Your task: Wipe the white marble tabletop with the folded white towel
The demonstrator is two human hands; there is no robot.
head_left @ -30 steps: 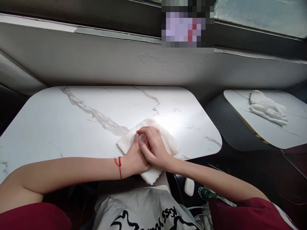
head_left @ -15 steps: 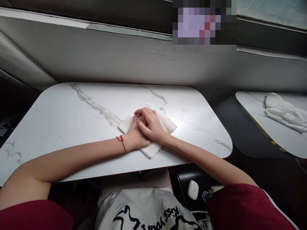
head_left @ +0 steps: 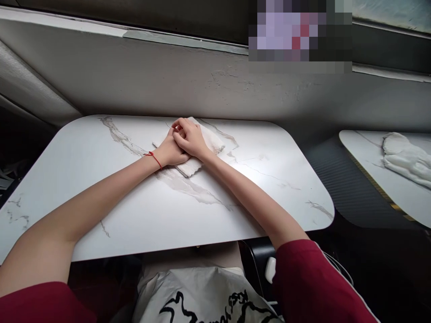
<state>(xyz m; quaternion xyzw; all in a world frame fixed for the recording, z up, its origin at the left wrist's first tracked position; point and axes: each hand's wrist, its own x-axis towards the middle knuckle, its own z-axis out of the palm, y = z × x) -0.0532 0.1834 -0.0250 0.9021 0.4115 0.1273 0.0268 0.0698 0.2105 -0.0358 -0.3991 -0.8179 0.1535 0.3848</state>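
Note:
A folded white cloth (head_left: 211, 140) with fringed edges lies flat on the white marble-patterned table (head_left: 134, 224), towards its far edge. My left hand (head_left: 172, 149), below a red string bracelet (head_left: 153, 157) on the wrist, rests on this cloth; its fingers are largely covered. On top of it lies my right hand (head_left: 191, 138), its fingers curled round the left one. Both arms reach forward across the table. Corners of the cloth stick out to the right and in front of the hands.
A grey wall (head_left: 161, 80) runs behind the table. Another marble-patterned table (head_left: 367, 154) stands at the right, with a second white cloth (head_left: 407, 154) on it. Below the near edge are a white case (head_left: 270, 269) and a pale printed bag (head_left: 202, 287).
Both hands and the cloth under them have slid away from me and a little left, towards the table's far edge. My right sleeve now partly covers the white case.

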